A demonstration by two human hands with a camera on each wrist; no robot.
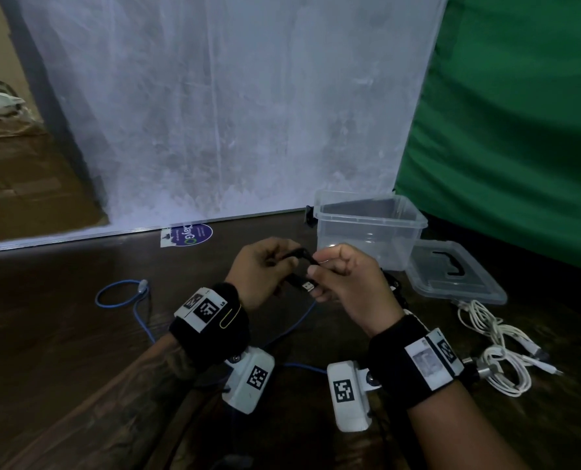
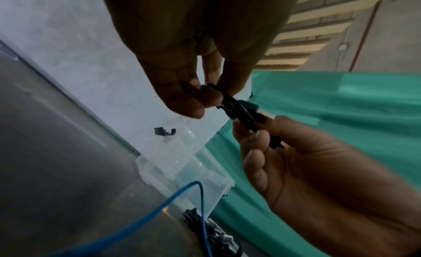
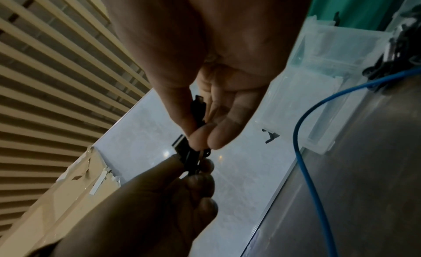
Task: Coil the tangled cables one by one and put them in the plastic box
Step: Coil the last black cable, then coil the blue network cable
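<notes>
Over the dark table both hands hold a short black USB cable [image 1: 301,281] folded into a small bundle. My left hand [image 1: 277,266] pinches one end of the bundle [image 2: 235,107] between thumb and fingers. My right hand [image 1: 318,278] grips the other end, where the silver USB plug [image 1: 308,286] sticks out toward me. In the right wrist view the black cable [image 3: 198,115] runs between my right fingertips and the left hand [image 3: 173,185] below. The clear plastic box [image 1: 370,212] stands open just behind the hands, and I see nothing inside it.
The box lid [image 1: 455,276] lies flat to the right of the box. A blue network cable [image 1: 123,296] loops across the table at left and runs under my wrists. White cables [image 1: 496,347] lie tangled at right. More black cable [image 1: 396,288] sits behind my right hand.
</notes>
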